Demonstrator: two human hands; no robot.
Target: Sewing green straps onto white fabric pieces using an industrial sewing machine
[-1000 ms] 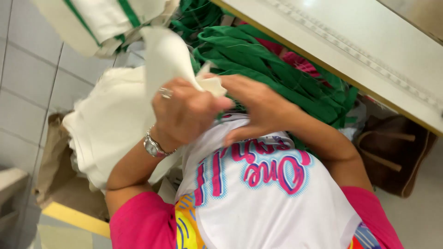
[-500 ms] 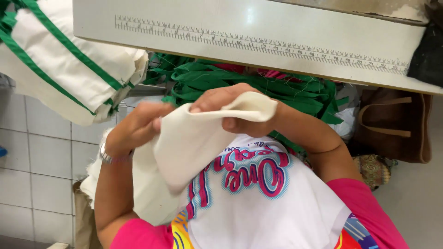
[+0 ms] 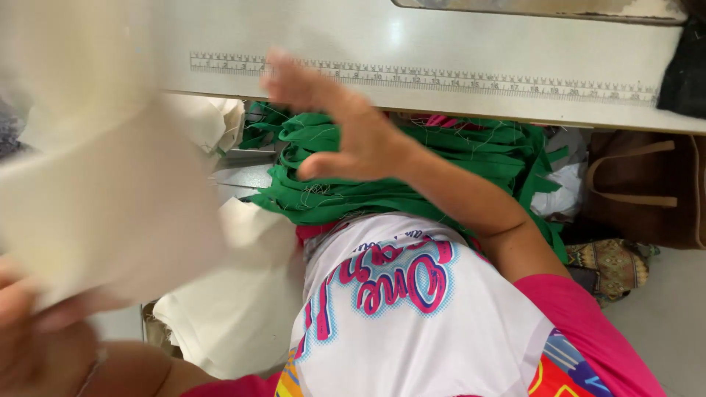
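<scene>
White table [image 3: 471, 44] with a printed ruler strip spans twelve o'clock. Below it, I see a large cream fabric piece [image 3: 110, 213] at nine o'clock, blurred, gripped by my left hand [image 3: 37, 331] at its lower edge. It looks light and floppy, best pinched near an edge. Green fabric strips [image 3: 412, 162] lie centre. My right hand [image 3: 346, 125] hovers open-fingered, holding nothing.

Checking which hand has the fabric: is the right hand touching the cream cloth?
Apart. The head view shows the right hand open above the green straps, clear of the cream cloth at the left.
</scene>
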